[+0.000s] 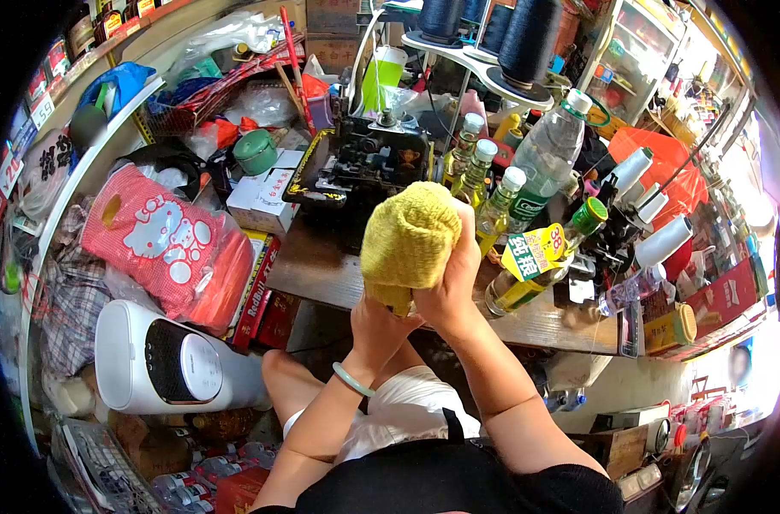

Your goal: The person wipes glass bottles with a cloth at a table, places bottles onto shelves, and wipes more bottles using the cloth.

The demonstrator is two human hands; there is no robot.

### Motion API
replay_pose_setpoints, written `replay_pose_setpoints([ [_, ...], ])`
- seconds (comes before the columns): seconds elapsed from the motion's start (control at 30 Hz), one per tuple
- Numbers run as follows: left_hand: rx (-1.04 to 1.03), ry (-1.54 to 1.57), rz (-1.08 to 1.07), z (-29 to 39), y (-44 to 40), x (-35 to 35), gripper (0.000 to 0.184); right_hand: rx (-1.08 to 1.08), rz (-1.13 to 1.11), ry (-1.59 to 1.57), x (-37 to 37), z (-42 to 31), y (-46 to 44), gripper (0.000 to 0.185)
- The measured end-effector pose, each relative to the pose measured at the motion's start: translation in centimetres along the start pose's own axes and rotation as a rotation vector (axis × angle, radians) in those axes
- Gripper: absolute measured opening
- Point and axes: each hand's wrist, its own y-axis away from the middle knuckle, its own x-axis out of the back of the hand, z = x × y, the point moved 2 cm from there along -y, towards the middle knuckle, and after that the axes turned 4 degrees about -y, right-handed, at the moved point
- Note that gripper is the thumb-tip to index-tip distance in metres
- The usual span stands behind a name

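Observation:
A folded or bunched yellow knitted cloth (411, 236) is held up in front of me, above the near edge of the wooden table. My right hand (452, 287) grips it along its right side, the fingers partly behind it. Below, my left hand (381, 330) is closed around its lower end, and a jade-coloured bangle (353, 379) sits on that wrist. Whether anything is inside the cloth is hidden. Just beyond it stands a black sewing machine (369, 158). Several glass bottles (495, 206) are close to the right of my right hand.
A large plastic bottle (546, 158) and a bottle with a yellow-green label (531, 272) stand on the table (321, 265). Dark thread cones (527, 43) rise behind. A pink bag (163, 231) and a white appliance (172, 360) are at left. White thread spools (664, 240) are at right.

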Motion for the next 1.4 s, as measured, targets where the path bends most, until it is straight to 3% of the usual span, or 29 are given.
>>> replay_pose_setpoints([
  [0.17,0.007,-0.120,-0.021,0.6,0.0,0.3,0.088,-0.045,0.069,-0.265,0.3,-1.5,-1.7,0.023],
  [0.23,0.003,-0.064,0.001,0.9,-0.1,0.6,0.086,0.030,0.010,-0.145,0.8,-1.4,-2.0,0.020],
  [0.27,0.002,-0.065,0.002,1.1,-0.2,0.6,0.086,0.281,-0.036,0.237,1.2,-1.2,-2.3,0.019],
  [0.33,0.054,-0.068,0.000,1.6,-0.3,0.6,0.084,0.112,-0.084,0.113,1.6,1.0,-2.7,0.022],
  [0.43,0.113,-0.023,-0.043,1.3,-0.3,0.7,0.082,0.043,-0.230,0.098,1.2,3.1,-3.2,0.025],
  [0.47,0.110,-0.022,-0.042,1.3,-0.3,0.6,0.082,-0.269,-0.015,-0.373,1.1,3.8,-2.9,0.032],
  [0.53,0.094,0.009,0.010,1.3,-0.3,0.5,0.079,-0.613,0.323,-1.098,1.4,3.5,-2.6,0.046],
  [0.57,0.096,0.011,0.010,1.3,-0.3,0.5,0.079,-0.580,0.386,-1.305,1.1,1.0,-3.9,0.049],
  [0.63,0.072,0.049,0.002,1.5,-0.4,0.5,0.079,-0.335,0.259,-1.457,2.1,2.5,-4.5,0.059],
  [0.73,-0.019,0.018,0.036,0.9,-0.2,0.2,0.079,-0.209,0.232,-1.457,3.2,1.7,-1.2,0.060],
  [0.8,-0.052,0.013,0.036,0.7,-0.2,0.2,0.080,-0.150,0.195,-0.654,3.8,3.0,2.3,0.061],
  [0.87,-0.054,0.019,0.025,0.5,-0.2,0.1,0.080,-0.204,0.075,-1.039,3.3,1.6,3.6,0.059],
  [0.97,-0.024,-0.024,0.025,0.3,-0.1,0.2,0.082,-0.164,0.035,-0.377,1.1,-2.4,1.9,0.055],
  [1.0,-0.124,-0.114,0.040,0.6,-0.3,0.4,0.082,-0.110,0.027,-0.371,0.4,-3.2,1.0,0.067],
  [1.03,-0.099,-0.084,0.038,0.4,-0.1,0.3,0.080,-0.005,0.062,-0.300,0.2,-3.7,0.1,0.079],
  [1.1,-0.050,-0.022,0.035,-0.1,0.4,0.1,0.076,0.108,0.034,-0.112,-0.1,-4.2,-1.8,0.081],
  [1.13,-0.143,-0.118,-0.019,-0.6,0.6,0.0,0.073,0.174,-0.006,0.034,0.0,-4.7,-2.9,0.081],
  [1.2,-0.121,-0.137,-0.095,-0.1,0.6,-0.1,0.072,0.202,-0.131,0.219,0.1,-5.2,-4.4,0.070],
  [1.23,-0.110,-0.147,-0.133,0.1,0.6,-0.2,0.071,0.198,-0.129,0.221,-0.6,-4.8,-4.2,0.070],
  [1.3,0.050,-0.082,-0.057,0.1,0.8,-0.5,0.069,-0.031,0.057,-0.115,-1.5,-3.0,-3.5,0.064],
  [1.37,0.097,-0.096,0.006,0.5,0.8,-0.8,0.062,0.029,0.111,0.206,-1.4,-3.4,-2.5,0.065],
  [1.4,0.089,-0.133,0.045,0.7,0.7,-0.9,0.057,0.029,0.155,0.176,-1.4,-2.4,-1.7,0.064],
])
